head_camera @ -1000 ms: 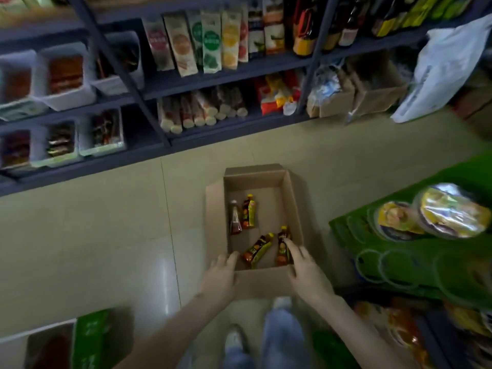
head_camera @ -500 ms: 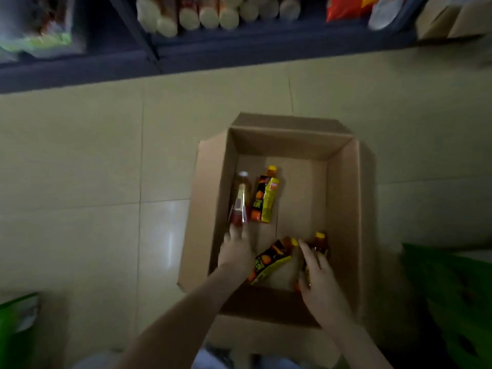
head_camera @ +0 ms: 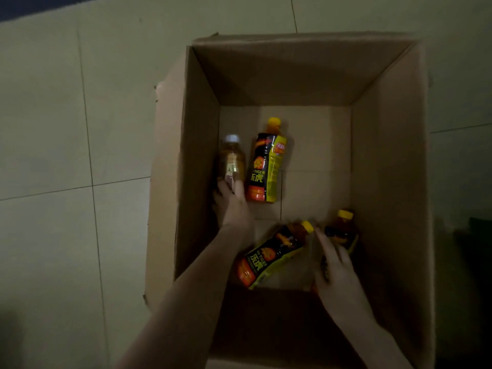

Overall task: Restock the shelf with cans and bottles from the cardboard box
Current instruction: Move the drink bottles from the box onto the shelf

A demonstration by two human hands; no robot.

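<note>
An open cardboard box [head_camera: 197, 155] stands on the floor below me with several bottles lying on its bottom. My left hand [head_camera: 231, 206] reaches in along the left wall, and its fingers wrap the lower end of a clear amber bottle [head_camera: 231, 158] with a white cap. Beside that lies a black-and-yellow Hi-Tiger bottle [head_camera: 267, 166], untouched. A second Hi-Tiger bottle [head_camera: 271, 255] lies tilted near the front. My right hand [head_camera: 338, 278] covers a dark bottle with a yellow cap [head_camera: 342, 230] at the right wall, fingers curled on its body, most of which is hidden.
Pale floor tiles [head_camera: 80, 102] surround the box. A dark strip of the shelf base [head_camera: 26, 6] shows at the top left corner. A dark green shape [head_camera: 479, 235] sits at the right edge. The scene is dim.
My view has dropped from the shelves to straight over the box. Both hands have gone from the box's front edge down inside, the left onto the amber bottle, the right onto the right-hand bottle.
</note>
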